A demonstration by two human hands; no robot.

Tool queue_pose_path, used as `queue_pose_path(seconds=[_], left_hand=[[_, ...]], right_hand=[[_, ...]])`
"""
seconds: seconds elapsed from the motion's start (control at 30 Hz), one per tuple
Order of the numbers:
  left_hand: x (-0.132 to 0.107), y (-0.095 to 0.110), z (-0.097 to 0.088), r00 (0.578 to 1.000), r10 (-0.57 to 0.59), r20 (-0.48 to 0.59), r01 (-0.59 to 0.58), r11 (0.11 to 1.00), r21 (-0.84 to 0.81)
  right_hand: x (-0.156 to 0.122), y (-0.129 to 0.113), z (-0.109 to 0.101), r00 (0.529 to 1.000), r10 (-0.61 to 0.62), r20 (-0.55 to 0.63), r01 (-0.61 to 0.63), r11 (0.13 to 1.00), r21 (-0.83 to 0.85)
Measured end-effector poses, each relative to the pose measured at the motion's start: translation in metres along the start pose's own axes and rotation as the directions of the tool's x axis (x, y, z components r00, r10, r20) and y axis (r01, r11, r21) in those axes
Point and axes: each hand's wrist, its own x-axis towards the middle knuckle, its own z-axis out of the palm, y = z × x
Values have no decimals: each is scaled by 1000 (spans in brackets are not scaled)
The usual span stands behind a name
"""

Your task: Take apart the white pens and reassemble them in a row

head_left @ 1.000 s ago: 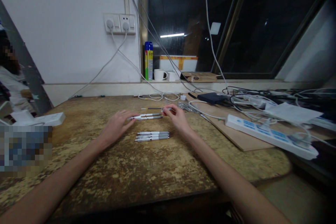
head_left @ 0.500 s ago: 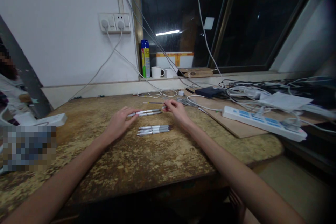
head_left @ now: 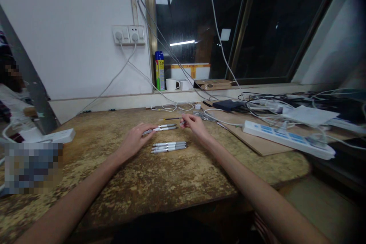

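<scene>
My left hand [head_left: 137, 137] is closed around the left end of a white and grey pen [head_left: 168, 128], which points to the right. Just behind that pen lies another of the same kind. My right hand [head_left: 195, 125] is pinched to the right of the pen tips, its fingertips around something small that I cannot make out. A thin dark pen refill [head_left: 172, 118] lies beyond the pens, its right end close to my right fingers. Nearer to me, several white and grey pens [head_left: 170, 147] rest side by side in a row.
The worn wooden table [head_left: 160, 179] spreads under both arms. To the right, a white power strip [head_left: 288, 139] and tangled cables sit on a brown board [head_left: 251, 141]. A spray can [head_left: 159, 71] and a white mug [head_left: 171, 84] stand on the sill. Another person is partly visible at far left.
The whole view has shifted slightly, so everything sits lower in the picture. Both hands stay near the same pens, with little other visible movement.
</scene>
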Motion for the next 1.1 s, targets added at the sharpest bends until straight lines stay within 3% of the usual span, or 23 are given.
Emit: queue_pose_path(seconds=[1.1], left_hand=[[2,-1,-7,995,69,68,-72,996,45]], right_hand=[[0,-3,-4,999,32,-25,-31,999,37]])
